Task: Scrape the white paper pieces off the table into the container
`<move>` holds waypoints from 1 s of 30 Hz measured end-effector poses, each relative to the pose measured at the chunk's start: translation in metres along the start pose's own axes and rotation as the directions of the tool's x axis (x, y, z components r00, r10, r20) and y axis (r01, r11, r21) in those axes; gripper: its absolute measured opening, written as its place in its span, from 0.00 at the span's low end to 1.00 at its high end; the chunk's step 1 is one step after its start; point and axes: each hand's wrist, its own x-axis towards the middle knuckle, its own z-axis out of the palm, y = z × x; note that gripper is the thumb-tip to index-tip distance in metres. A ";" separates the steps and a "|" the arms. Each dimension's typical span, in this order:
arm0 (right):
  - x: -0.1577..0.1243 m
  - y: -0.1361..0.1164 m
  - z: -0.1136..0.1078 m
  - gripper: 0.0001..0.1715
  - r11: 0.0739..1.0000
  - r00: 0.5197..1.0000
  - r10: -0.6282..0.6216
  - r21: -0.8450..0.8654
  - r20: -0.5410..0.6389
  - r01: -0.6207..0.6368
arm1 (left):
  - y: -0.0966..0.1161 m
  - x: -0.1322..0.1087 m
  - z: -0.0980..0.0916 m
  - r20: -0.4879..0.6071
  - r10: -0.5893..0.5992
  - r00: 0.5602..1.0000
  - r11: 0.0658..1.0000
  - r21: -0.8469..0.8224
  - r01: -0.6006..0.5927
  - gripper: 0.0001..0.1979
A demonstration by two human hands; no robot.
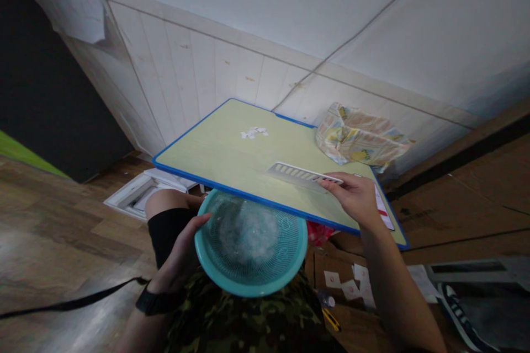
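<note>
My left hand (191,240) is closed on the left rim of a turquoise plastic colander (252,290), thumb over the edge. The colander rests at my lap, its far side under the table's front edge, and holds many small clear or whitish pieces (250,230) too blurred to name. Pinched between the fingers of my right hand (355,197) is a white slotted plastic strip (298,172), tilted over the right part of the pale yellow table (207,143). A small pile of white flat pieces (254,132) lies toward the table's back.
A patterned fabric bin (360,138) stands at the table's back right. A phone-like white and red item (383,207) lies by the right edge. White cards (350,288), a yellow cutter (331,320) and an open white box (136,196) are lower down. A cable (356,36) crosses the wall.
</note>
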 end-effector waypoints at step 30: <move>-0.002 -0.007 0.007 0.09 1.000 0.999 -0.023 0.007 0.049 0.023 | 0.006 -0.008 0.010 -0.036 -0.009 0.999 1.000 0.006 0.009 0.11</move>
